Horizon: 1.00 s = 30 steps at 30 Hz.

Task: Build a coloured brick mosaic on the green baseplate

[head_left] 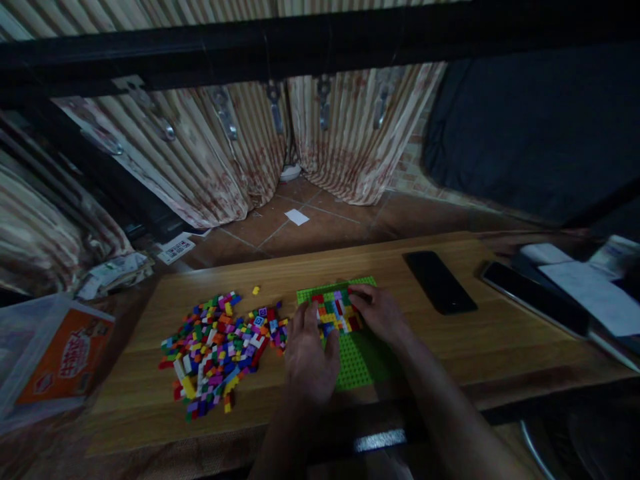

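A green studded baseplate [355, 373] lies on the wooden table, with a patch of many-coloured toy bricks [338, 308] built on its far half. My left hand [311, 350] rests over the plate's left side, fingers stretched forward and thumb apart, fingertips beside the built patch. At the patch's far right corner, my right hand [383, 313] pinches a small red brick [352, 290] between thumb and fingers, low against the plate. Left of my left hand spreads a loose pile of mixed bricks [220, 343]. Part of the built patch is hidden by my hands.
A black phone [440, 281] lies right of the plate, with another dark device [535, 300] and papers [595, 293] farther right. One yellow brick [256, 291] sits apart behind the pile. A clear plastic box [55, 367] with an orange label stands left of the table [125, 407].
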{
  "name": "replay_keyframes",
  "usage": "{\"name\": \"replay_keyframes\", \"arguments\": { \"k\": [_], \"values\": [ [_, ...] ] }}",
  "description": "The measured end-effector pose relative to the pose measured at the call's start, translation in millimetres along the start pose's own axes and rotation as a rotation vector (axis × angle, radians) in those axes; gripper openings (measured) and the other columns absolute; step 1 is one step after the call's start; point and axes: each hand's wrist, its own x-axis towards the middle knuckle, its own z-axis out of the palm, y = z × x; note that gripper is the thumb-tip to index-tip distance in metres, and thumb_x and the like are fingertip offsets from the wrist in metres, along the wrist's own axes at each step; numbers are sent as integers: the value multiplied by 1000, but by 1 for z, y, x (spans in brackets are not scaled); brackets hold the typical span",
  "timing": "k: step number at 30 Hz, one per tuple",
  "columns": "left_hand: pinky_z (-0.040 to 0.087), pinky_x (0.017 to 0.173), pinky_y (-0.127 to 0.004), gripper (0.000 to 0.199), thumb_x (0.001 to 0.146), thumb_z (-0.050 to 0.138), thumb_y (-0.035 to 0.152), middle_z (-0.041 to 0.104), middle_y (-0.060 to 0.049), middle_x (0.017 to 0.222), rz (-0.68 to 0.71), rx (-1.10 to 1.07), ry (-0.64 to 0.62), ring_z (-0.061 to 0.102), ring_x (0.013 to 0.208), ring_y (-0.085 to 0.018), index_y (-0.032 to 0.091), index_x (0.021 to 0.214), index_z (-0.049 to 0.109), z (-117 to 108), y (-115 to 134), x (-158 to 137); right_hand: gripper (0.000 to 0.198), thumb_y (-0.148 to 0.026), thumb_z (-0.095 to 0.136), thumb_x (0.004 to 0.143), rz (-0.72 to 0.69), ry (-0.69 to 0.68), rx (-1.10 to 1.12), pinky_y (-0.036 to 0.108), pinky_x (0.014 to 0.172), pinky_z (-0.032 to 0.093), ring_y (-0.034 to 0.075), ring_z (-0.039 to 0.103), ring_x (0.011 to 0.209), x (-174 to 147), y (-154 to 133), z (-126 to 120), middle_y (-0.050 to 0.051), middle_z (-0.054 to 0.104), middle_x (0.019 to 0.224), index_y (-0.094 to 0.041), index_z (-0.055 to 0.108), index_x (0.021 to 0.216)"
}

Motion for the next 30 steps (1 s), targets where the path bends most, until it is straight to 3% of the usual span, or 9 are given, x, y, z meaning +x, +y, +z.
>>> {"name": "replay_keyframes", "arguments": {
  "k": [5,18,22,27,30],
  "values": [
    [33,112,-47,53,83,52,27,46,-17,140,62,88,-75,39,134,-30,12,133,45,18,-2,-4,26,-22,58,82,11,-4,40,35,86,51,19,68,90,1,0,2,5,74,97,-20,71,105],
    [36,110,-44,53,85,49,24,40,-18,145,107,343,-47,36,136,-32,11,136,42,30,5,-7,32,-26,47,91,-31,-49,-114,29,94,44,20,63,107,-6,-9,2,9,69,113,-18,64,117],
    [36,108,-49,50,85,49,20,45,-20,139,161,442,-5,37,135,-34,7,133,43,35,10,-8,31,-31,41,95,-9,-67,-179,26,89,44,18,64,101,-2,-9,2,8,71,105,-19,67,105],
    [37,106,-44,51,81,53,13,47,-25,136,76,497,-28,43,131,-33,4,130,46,36,22,-6,39,-33,34,98,-8,-44,-198,26,82,45,17,65,93,0,-8,-4,8,72,96,-18,69,92],
    [37,107,-41,52,77,55,9,49,-25,136,39,425,-19,41,133,-34,3,128,50,32,25,-7,42,-33,30,98,-21,-44,-218,26,78,47,17,66,87,-4,-8,-9,8,73,90,-19,69,88]
  ]
}}
